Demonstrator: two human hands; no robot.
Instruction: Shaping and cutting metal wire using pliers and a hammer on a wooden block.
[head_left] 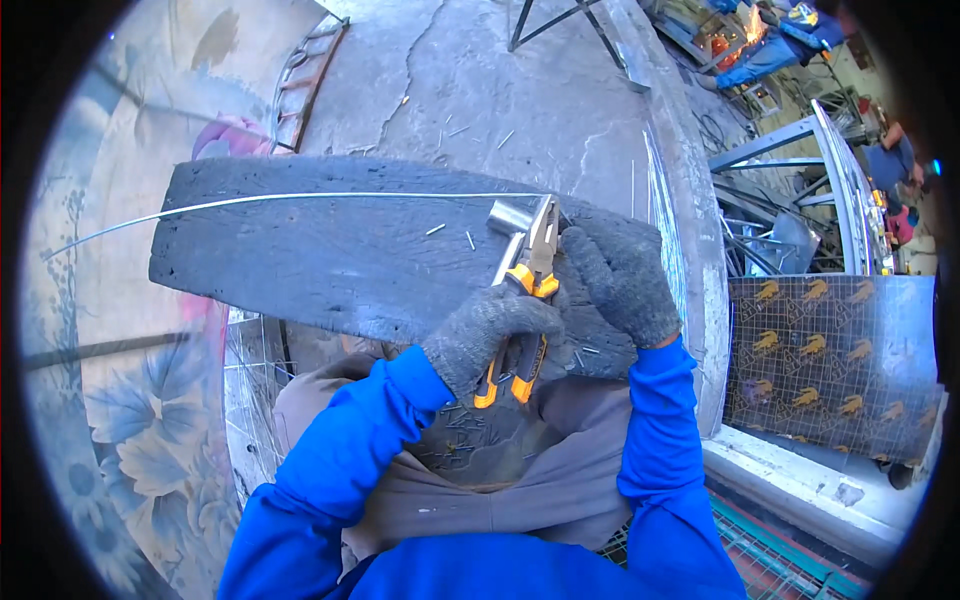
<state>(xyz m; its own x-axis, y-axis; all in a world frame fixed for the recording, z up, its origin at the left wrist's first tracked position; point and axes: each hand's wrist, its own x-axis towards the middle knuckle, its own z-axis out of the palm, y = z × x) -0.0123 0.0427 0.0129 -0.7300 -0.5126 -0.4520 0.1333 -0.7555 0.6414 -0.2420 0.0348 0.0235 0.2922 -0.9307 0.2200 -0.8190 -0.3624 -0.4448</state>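
Pointing forward, pliers (543,245) (long axis leaning right), in left hand (490,330)

A dark, weathered wooden plank (300,260) spreads mostly left of a shiny metal cylinder (507,219) on it. Left of the cylinder lie two short wire pieces (435,229) — small bits (590,350) sit nearer the wearer, rightward. A long wire (300,195) runs leftward from just beyond the cylinder — contact with the plank unclear.
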